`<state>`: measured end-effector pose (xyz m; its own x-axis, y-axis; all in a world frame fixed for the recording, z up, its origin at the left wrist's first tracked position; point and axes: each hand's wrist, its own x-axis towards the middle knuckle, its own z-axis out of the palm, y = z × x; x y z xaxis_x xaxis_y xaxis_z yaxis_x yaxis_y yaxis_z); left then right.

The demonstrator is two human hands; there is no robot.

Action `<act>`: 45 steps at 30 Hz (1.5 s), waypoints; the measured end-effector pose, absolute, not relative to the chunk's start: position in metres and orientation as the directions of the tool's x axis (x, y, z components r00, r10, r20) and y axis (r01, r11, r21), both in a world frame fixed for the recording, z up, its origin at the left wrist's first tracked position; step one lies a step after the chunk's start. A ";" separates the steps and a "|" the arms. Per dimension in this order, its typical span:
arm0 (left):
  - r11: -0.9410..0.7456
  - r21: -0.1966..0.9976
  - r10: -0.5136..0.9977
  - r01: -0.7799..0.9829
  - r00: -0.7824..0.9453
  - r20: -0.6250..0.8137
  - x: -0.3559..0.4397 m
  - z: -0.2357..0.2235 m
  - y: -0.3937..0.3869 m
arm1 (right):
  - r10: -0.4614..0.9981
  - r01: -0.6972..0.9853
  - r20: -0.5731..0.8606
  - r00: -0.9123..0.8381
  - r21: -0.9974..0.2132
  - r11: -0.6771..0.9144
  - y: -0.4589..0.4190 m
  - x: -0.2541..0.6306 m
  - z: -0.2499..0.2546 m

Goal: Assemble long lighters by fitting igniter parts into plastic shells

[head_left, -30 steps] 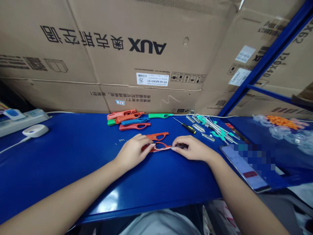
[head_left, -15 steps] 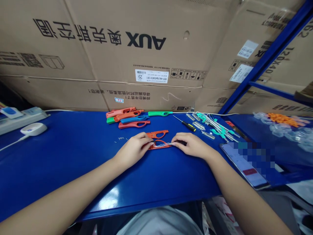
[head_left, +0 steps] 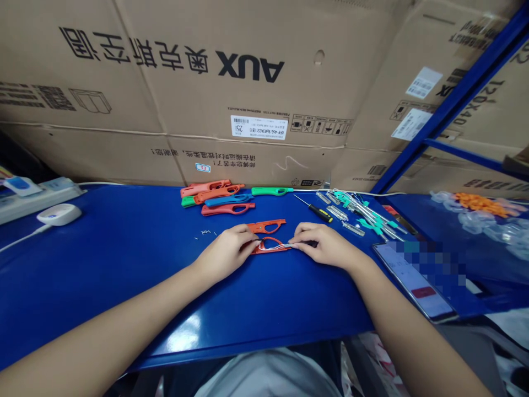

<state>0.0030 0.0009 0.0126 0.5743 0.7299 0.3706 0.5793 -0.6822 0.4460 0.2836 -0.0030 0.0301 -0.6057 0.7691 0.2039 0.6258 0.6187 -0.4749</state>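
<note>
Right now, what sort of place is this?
Looks like a small assembly or repair bench, though I can't tell which. Signs: an open orange casing being worked on, a pile of coloured plastic casings behind it, and a black-and-yellow screwdriver on the blue tabletop.

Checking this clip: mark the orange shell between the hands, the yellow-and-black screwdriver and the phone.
Orange shell (head_left: 271,252): head view, lower edge of its loop.
Screwdriver (head_left: 320,213): head view, middle of the handle.
Phone (head_left: 407,277): head view, on the screen.
</note>
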 end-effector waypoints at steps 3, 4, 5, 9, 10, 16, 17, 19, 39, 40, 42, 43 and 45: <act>-0.680 0.449 0.732 0.579 0.568 0.377 0.003 0.012 0.001 | 0.764 0.626 0.187 -0.617 -0.471 0.621 -0.003 0.283 0.031; -0.679 0.452 0.733 0.578 0.564 0.380 0.003 0.012 0.001 | 0.761 0.625 0.184 -0.622 -0.469 0.624 -0.003 0.283 0.031; -0.678 0.454 0.734 0.577 0.561 0.383 0.003 0.011 0.001 | 0.757 0.625 0.181 -0.627 -0.463 0.628 -0.004 0.283 0.031; -0.676 0.476 0.735 0.563 0.556 0.388 0.003 0.010 0.003 | 0.750 0.658 0.183 -0.636 -0.379 0.650 -0.005 0.281 0.031; -0.675 0.483 0.736 0.558 0.553 0.391 0.003 0.010 0.003 | 0.750 0.671 0.185 -0.635 -0.347 0.655 -0.005 0.281 0.031; -0.659 0.512 0.750 0.552 0.540 0.382 0.002 0.012 0.005 | 0.740 0.698 0.193 -0.645 -0.246 0.673 -0.004 0.281 0.031; -0.656 0.514 0.751 0.552 0.539 0.380 0.002 0.013 0.005 | 0.735 0.690 0.201 -0.648 -0.255 0.678 -0.004 0.281 0.030; -0.650 0.515 0.757 0.559 0.534 0.376 0.002 0.014 0.005 | 0.729 0.672 0.217 -0.650 -0.285 0.684 -0.003 0.282 0.029; -0.683 0.474 0.725 0.556 0.596 0.345 0.004 0.020 -0.001 | 0.734 0.649 0.287 -0.615 -0.345 0.678 -0.018 0.239 0.022; -0.684 0.474 0.724 0.554 0.593 0.351 0.005 0.020 -0.001 | 0.739 0.649 0.287 -0.609 -0.355 0.673 -0.018 0.238 0.021; -0.685 0.477 0.724 0.551 0.591 0.356 0.006 0.018 -0.002 | 0.749 0.645 0.288 -0.596 -0.385 0.661 -0.017 0.238 0.020; -0.686 0.477 0.723 0.550 0.592 0.357 0.006 0.017 -0.002 | 0.759 0.645 0.283 -0.586 -0.404 0.649 -0.018 0.238 0.019; -0.687 0.477 0.721 0.549 0.596 0.353 0.006 0.016 -0.003 | 0.787 0.659 0.262 -0.559 -0.436 0.613 -0.019 0.238 0.019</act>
<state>0.0065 -0.0028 0.0157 0.5961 0.7214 0.3526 0.5488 -0.6866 0.4770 0.2378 -0.0189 0.0185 -0.5589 0.7868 0.2618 0.6589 0.6131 -0.4358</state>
